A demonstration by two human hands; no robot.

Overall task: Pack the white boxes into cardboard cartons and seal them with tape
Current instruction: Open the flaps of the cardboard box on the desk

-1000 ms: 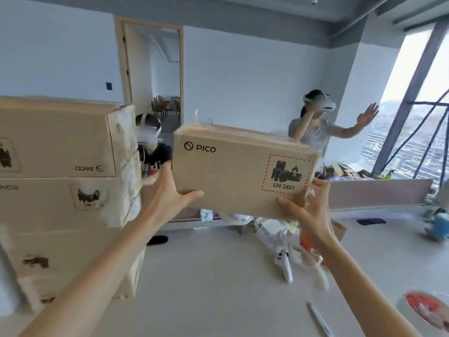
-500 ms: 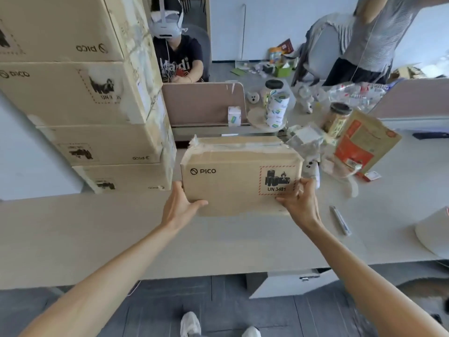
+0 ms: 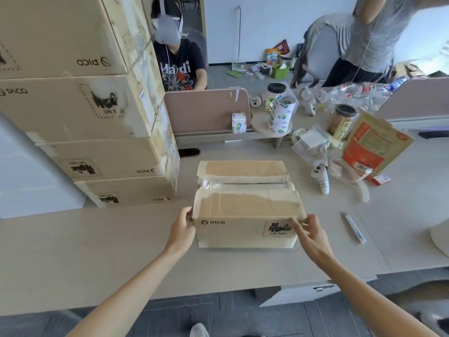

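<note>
Fingers (image 3: 188, 214) of L hand (image 3: 182, 231) & R hand (image 3: 312, 233) grip carton (image 3: 245, 207) near corners, on desk (image 3: 97, 251).

Premises: an open-plan office.

Evidence: a long pale bench (image 3: 97, 251) is divided from the facing row by a low pink-brown partition screen (image 3: 206, 110). A drawer pedestal (image 3: 291, 295) sits beneath the bench edge. The floor (image 3: 243, 317) is grey and the wall (image 3: 262, 27) plain white. A seated person (image 3: 179, 66) in a headset is behind the screen. A standing person (image 3: 364, 45) is beside a grey chair (image 3: 318, 52) draped with a garment.

The space is in use for packing. Brown cartons (image 3: 73, 110) marked PICO stand stacked at the bench's left end. One carton (image 3: 245, 210) of the same marking sits on the bench. Rolls of printed tape (image 3: 281, 113) stand near the screen. Food jars (image 3: 341, 120) and packets clutter the right.
</note>
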